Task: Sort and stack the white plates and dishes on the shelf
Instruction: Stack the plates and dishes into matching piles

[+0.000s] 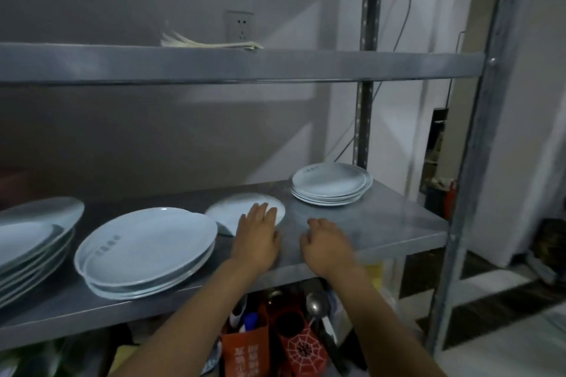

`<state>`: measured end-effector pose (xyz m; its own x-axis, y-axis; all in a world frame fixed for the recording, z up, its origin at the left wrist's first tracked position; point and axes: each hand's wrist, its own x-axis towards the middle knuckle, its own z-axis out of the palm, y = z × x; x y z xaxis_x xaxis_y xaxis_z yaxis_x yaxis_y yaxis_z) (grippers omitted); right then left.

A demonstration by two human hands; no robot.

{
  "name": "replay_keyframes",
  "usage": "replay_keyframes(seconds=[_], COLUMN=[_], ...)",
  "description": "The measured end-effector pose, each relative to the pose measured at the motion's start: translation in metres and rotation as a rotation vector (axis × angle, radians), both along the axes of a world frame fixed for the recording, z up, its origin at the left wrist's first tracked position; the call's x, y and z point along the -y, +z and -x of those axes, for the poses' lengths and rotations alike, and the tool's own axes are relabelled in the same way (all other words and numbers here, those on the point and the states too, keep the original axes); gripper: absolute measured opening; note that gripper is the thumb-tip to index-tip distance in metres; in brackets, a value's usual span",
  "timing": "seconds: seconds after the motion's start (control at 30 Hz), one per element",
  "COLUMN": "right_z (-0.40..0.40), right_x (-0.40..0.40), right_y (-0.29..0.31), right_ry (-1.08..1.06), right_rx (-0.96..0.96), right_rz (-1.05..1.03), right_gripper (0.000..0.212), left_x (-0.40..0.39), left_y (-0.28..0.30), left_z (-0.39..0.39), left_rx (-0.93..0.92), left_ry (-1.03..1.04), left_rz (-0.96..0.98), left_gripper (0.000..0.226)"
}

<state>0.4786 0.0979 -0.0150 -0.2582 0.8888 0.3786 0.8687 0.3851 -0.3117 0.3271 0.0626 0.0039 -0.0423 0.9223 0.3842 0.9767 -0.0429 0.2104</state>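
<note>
On the steel shelf (392, 223) a single small white plate (232, 208) lies in the middle. My left hand (258, 236) rests flat on the shelf with its fingertips on that plate's near edge, fingers spread. My right hand (326, 242) hovers just right of it with fingers loosely curled, holding nothing. A stack of small white plates (330, 184) sits at the back right. A stack of large white plates (147, 251) stands left of my hands. Another tall stack of large plates (33, 232) is at the far left, cut off by the frame.
An upper shelf (245, 66) holds a folded cloth or papers (211, 43). Metal uprights (366, 55) frame the rack at the right. Below the shelf stand orange holders (248, 346) with a ladle (314, 304) and other utensils. A wall socket (240, 26) is behind.
</note>
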Motion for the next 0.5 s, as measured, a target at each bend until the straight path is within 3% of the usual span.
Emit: replay_keyframes(seconds=[0.07,0.23,0.33,0.5], right_z=[0.001,-0.001,-0.002,-0.009], right_x=[-0.003,-0.010,-0.008,-0.009], right_y=[-0.004,-0.006,-0.006,0.005], right_ry=[0.005,0.003,0.014,0.015], right_rx=[0.022,0.056,0.005,-0.443], right_rz=[-0.026,-0.001,0.007,0.176], right_gripper=[0.076,0.053,0.048,0.040], left_x=[-0.012,-0.035,-0.036,-0.012], left_y=[-0.005,-0.006,-0.007,0.002], left_z=[0.006,0.017,0.016,0.012], left_rx=[-0.050,-0.031,0.021,0.044], left_ry=[0.092,0.237,0.265,0.175], left_rz=[0.028,0.098,0.156,0.171], left_gripper=[0.063,0.084,0.082,0.075])
